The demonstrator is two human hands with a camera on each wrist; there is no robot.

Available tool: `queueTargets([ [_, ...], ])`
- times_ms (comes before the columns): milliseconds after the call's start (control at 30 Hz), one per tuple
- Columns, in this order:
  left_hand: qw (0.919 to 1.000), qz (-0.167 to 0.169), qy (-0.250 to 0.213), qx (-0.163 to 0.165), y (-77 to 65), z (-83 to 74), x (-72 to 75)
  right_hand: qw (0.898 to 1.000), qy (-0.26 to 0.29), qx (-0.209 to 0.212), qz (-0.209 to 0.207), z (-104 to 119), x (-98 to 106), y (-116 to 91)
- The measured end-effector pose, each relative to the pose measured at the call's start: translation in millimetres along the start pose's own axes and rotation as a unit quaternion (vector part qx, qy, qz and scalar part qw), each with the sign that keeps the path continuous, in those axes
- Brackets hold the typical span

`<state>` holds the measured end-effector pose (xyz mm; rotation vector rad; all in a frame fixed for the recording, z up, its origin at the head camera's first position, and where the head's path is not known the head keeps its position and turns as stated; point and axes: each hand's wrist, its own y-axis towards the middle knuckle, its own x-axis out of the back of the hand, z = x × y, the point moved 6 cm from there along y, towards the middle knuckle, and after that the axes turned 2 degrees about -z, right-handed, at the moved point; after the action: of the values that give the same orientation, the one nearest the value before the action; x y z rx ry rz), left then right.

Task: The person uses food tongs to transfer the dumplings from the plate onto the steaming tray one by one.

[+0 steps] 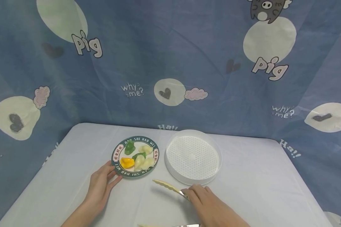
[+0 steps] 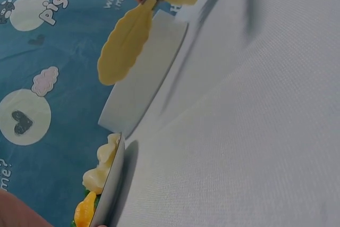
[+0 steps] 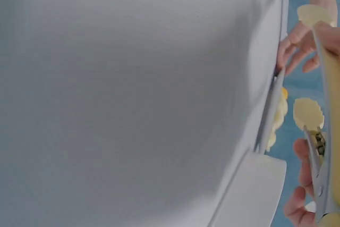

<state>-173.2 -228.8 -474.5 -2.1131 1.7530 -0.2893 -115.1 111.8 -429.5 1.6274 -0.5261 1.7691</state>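
Observation:
My left hand (image 1: 98, 186) grips the left rim of a round plate (image 1: 125, 175) with a green lettered border; its thumb and fingers lie at the edge. Several dumpling-like pieces (image 1: 139, 162) in white, green and yellow lie on the plate. My right hand (image 1: 206, 201) holds a pair of tongs (image 1: 170, 186) with metal arms and pale yellow, wavy-edged tips. The tips stand wide apart above the table, with nothing between them. In the left wrist view one yellow tip (image 2: 125, 46) shows broadside. Part of the right hand's grip is hidden in the head view.
A white round steamer tray (image 1: 193, 157) with a perforated base stands right of the plate, close beside it. White cloth covers the table (image 1: 258, 176). Behind hangs a blue patterned curtain (image 1: 170, 63), near the table's far edge.

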Motion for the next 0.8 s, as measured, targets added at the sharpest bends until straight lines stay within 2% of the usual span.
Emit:
queueTargets([
  [100, 1.0, -0.002, 0.003, 0.001, 0.1, 0.0, -0.1, 1.0, 0.003, -0.007, -0.008, 1, 2, 3],
  [200, 1.0, -0.005, 0.006, -0.001, 0.2, 0.3, -0.3, 0.998, 0.047, -0.043, 0.021, -1, 2, 5],
  [300, 0.9999, -0.01, 0.008, -0.003, 0.2, 0.5, -0.5, 0.989, 0.095, -0.092, 0.059, -3, 1, 6],
  [367, 0.9999, -0.014, 0.009, -0.003, 0.3, 0.9, -0.3, 0.988, 0.103, -0.101, 0.062, -2, 2, 7],
  [567, 0.9998, -0.017, 0.007, -0.006, 0.8, 1.7, 0.3, 0.996, 0.065, -0.057, -0.015, 3, 12, 11],
  [667, 0.9998, -0.019, 0.006, -0.005, 0.4, 1.8, -0.4, 0.996, 0.057, -0.055, -0.028, 4, 13, 14],
  [800, 0.9998, -0.02, 0.004, -0.007, 0.7, 2.1, -0.7, 0.997, 0.045, -0.027, -0.061, 4, 16, 20],
])
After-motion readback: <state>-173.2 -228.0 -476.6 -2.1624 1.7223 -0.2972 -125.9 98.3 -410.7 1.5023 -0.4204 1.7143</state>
